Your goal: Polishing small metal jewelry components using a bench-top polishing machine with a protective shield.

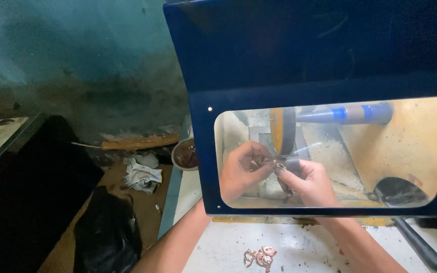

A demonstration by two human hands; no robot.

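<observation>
While both forearms are stretched under the dark blue hood [309, 55] of a polishing machine, the hands are seen through its clear window [421, 146]. A small metal jewellery piece [277, 165] is pinched between the fingertips of the left hand [241, 174] and those of the right hand [312, 183], both closed on it, just below the edge of the yellow-rimmed buffing wheel [282, 130]. The piece is too small and too covered by fingers for its shape to be made out fully; its long axis appears to run roughly left to right between the two hands, and which end points where cannot be told. The wheel is seen nearly edge-on, and it is carried on a horizontal spindle with blue sleeves [352, 114] that runs off to the right. A coppery ornament [262, 257] lies on the white bench top [299, 247] between the forearms, well apart from the hands. A dark handle [420, 246] lies at an angle on the right of the bench. To the left of the machine a small bowl [184, 154] is seen, near it a crumpled white rag [141, 174], and lower down a black bag [106, 232].
</observation>
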